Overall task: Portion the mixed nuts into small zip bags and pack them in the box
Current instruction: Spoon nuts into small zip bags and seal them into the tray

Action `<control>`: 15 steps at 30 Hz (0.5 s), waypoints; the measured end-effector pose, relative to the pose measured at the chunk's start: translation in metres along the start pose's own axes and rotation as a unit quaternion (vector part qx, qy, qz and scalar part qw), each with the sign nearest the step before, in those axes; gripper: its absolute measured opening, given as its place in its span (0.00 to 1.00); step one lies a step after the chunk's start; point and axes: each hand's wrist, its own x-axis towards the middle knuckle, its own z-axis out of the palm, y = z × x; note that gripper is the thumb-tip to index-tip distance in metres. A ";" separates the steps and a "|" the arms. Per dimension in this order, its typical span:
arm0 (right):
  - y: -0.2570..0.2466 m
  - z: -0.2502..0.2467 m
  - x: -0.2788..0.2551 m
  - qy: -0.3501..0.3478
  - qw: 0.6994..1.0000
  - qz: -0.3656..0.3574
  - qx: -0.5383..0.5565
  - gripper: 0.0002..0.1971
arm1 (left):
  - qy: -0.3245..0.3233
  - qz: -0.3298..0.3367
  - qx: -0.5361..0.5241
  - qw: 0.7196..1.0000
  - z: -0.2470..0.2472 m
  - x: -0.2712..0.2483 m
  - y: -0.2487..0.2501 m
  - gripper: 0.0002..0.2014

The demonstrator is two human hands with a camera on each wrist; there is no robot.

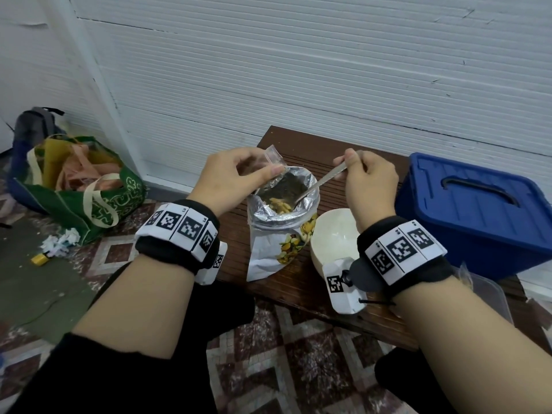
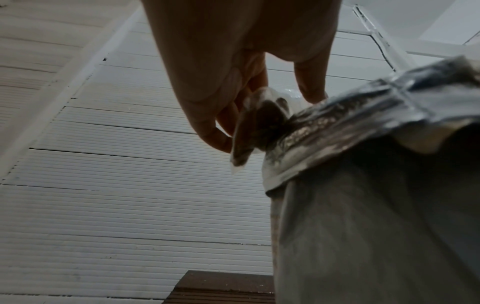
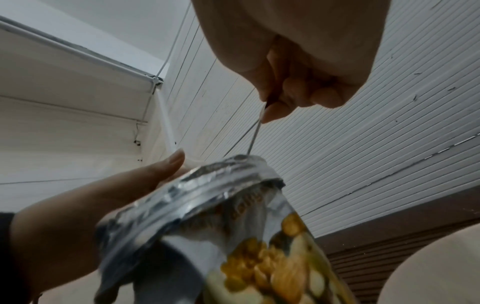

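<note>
On wooden table, right hand fingers pinch spoon slanting down-left into nut pouch; left hand pinches zip bag.

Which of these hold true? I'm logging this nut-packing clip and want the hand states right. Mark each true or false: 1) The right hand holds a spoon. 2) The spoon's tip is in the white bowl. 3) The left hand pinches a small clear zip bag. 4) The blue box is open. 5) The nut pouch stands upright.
1) True: the right hand grips the spoon.
2) False: its tip is inside the nut pouch; the white bowl stands beside it.
3) True: the left hand pinches the zip bag at the pouch's rim.
4) False: the blue box has its lid on.
5) True.
</note>
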 end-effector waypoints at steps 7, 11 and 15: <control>-0.006 -0.014 0.014 0.058 0.997 0.039 0.010 0.16 | -0.008 -0.009 -0.028 1.000 -0.012 -0.001 0.003 0.21; -0.014 -0.023 0.026 0.080 0.995 0.051 0.031 0.18 | -0.025 -0.015 -0.035 0.999 -0.013 -0.001 0.001 0.20; -0.024 -0.031 0.038 0.098 0.993 0.047 0.044 0.18 | -0.031 -0.022 -0.049 0.998 -0.011 -0.001 0.001 0.21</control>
